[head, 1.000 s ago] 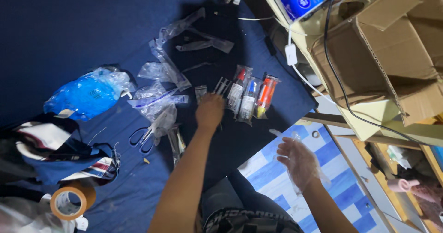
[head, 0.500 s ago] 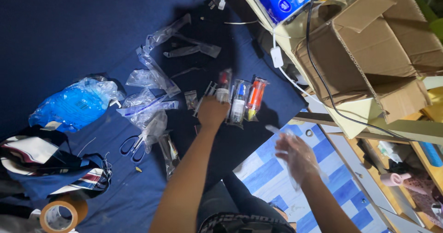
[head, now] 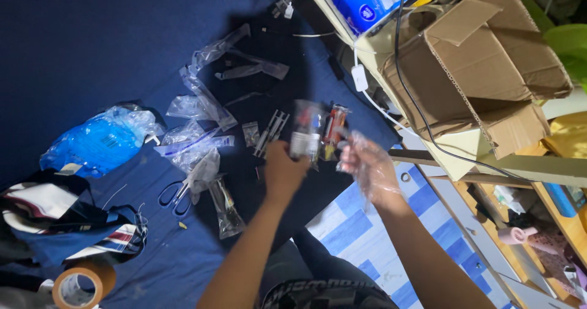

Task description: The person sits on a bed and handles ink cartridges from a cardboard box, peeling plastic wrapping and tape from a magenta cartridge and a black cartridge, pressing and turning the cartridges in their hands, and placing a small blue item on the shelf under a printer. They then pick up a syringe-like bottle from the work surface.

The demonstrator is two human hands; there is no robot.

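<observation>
Rising in left hand (head: pixel 283 170), bagged bottle (head: pixel 304 131)

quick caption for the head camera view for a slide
Left hand lifts a small bottle in a clear packet above a dark blue cloth while the right hand holds a clear bag.

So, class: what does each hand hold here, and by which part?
The left hand holds a clear-packaged small bottle by its lower end. The right hand holds a thin clear plastic bag draped over its fingers; the exact grip point cannot be told.
</observation>
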